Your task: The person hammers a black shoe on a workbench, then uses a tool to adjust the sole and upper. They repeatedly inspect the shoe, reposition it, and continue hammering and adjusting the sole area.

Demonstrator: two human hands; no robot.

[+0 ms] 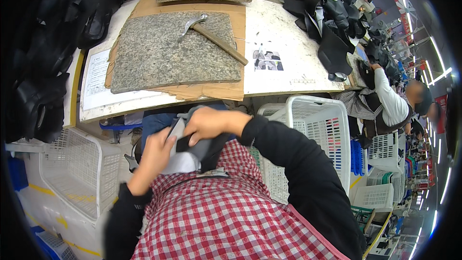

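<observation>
1 hammer (219, 43) lies on a speckled slab (154, 58), white crates (108, 156) near the table (288, 43).

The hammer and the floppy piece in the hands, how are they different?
The hammer has a silvery head and straight brown handle; the piece is bent, black, grey and whitish.
The hammer lies on the speckled slab, untouched; the piece is held by the left hand and right hand.
Both are in front of the person.
</observation>
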